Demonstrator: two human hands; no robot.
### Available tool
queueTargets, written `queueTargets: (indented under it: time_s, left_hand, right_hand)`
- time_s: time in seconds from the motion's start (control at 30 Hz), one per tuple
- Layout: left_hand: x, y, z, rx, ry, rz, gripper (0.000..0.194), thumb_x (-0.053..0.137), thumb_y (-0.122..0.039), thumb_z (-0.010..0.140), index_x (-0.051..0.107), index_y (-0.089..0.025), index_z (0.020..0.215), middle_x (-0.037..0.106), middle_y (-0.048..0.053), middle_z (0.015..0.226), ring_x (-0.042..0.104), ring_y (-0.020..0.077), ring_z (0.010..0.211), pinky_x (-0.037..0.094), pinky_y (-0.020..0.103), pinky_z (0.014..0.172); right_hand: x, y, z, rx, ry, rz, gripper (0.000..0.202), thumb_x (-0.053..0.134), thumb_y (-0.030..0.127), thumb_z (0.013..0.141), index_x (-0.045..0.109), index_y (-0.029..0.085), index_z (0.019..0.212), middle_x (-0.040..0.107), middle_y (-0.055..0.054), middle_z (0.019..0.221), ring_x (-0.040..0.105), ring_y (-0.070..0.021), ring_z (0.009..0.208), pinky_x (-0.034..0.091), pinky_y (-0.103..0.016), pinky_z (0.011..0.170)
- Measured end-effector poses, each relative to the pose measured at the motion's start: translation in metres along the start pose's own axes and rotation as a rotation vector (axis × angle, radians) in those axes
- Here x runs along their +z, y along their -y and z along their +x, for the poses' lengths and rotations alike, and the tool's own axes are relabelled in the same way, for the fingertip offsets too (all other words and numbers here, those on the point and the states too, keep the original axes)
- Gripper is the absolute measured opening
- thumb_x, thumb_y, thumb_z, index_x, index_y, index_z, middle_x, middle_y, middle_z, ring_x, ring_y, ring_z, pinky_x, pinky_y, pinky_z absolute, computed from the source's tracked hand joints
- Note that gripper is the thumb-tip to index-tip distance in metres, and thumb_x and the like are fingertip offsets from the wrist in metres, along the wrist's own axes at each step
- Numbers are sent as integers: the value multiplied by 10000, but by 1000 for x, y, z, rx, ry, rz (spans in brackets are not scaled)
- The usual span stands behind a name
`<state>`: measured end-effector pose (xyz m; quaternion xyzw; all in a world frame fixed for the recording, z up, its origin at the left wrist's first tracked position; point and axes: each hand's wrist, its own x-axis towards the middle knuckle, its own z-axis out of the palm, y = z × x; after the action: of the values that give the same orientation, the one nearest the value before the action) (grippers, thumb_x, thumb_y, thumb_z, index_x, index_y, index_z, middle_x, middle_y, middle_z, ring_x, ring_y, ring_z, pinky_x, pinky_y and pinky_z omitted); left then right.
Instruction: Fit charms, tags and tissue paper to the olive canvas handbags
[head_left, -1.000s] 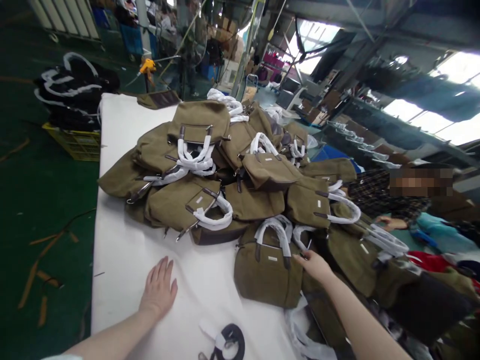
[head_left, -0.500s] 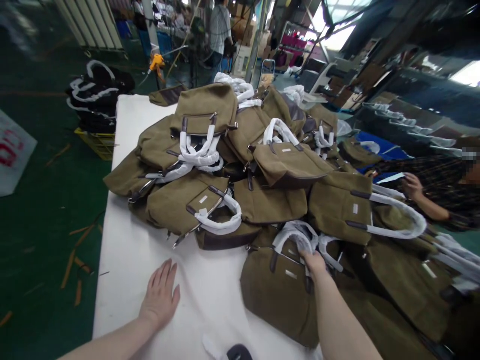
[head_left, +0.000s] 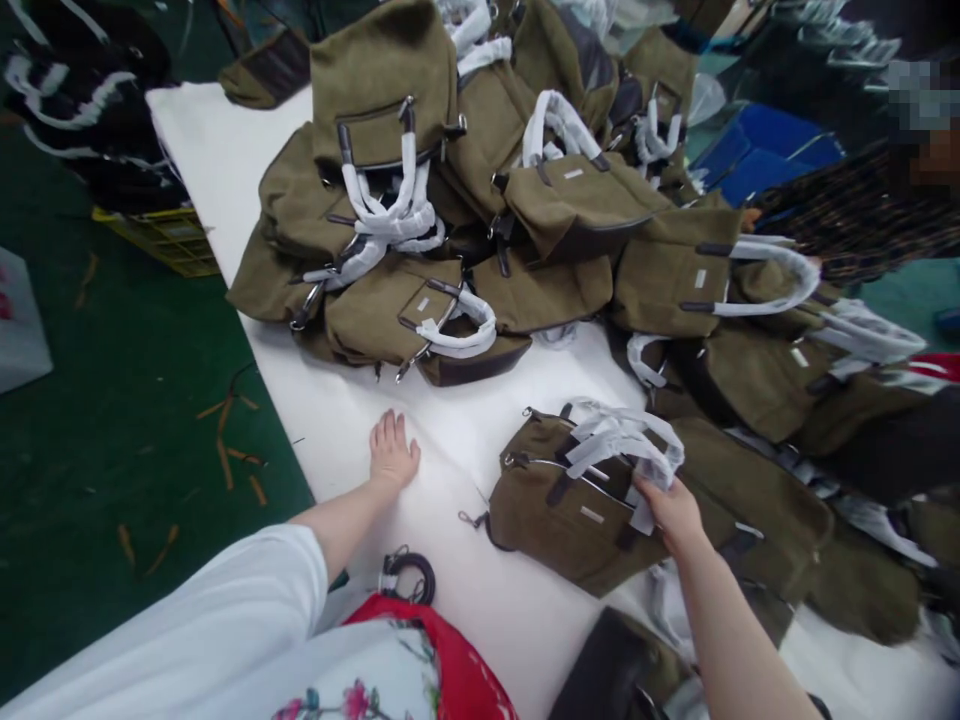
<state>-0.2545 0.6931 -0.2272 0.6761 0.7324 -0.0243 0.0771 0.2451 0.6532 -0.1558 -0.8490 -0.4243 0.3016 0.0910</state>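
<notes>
A green floor [head_left: 112, 400] lies at the far left, with a yellow crate [head_left: 161, 240] under a heap of black bags [head_left: 82, 90]. Next comes the white table [head_left: 225, 160]. The left hand [head_left: 392, 452] rests flat on the cloth, fingers spread and holding nothing, just below the nearest of the piled bags. A black coiled strap [head_left: 409, 573] lies on the table near that arm, beside a red flowered cloth [head_left: 420, 660]. Across the middle of the table a pile [head_left: 450, 200] of olive canvas bags sits, their handles wrapped in white paper. One olive bag [head_left: 577, 505] lies apart from the pile on the cloth at the near edge, zip side up. The right hand [head_left: 675, 510] is closed on this bag's white-wrapped handles [head_left: 622, 440], gripping them at their right end. Further right more olive bags spread out, and a co-worker's dark checked sleeve [head_left: 847, 215] shows by a blue bin [head_left: 765, 150]
</notes>
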Motion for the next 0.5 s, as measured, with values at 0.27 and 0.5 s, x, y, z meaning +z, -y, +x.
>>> queueTargets:
  time_s: [0.27,0.5]
  left_hand:
    - [-5,2,-4,9,-49,-95,651,436,-298,860,397,13,1431,326,249,1542,260,352,1440,152,504,1186]
    - [13,6,-5,4,-78,-21,664,388,-308,858,386,-3,1448,281,213,1575,248,308,1449,117,466,1200]
  right_hand:
    - [-90,45,-144,-160,176,57,458,529,574,781,743,182,887,767,-90,967,693,-302,939,537,-358,893]
    - [-189,54,-135,-11,-153,49,553,476,679,751,756,208,825,776,-114,899,730,-330,829,592,-412,741]
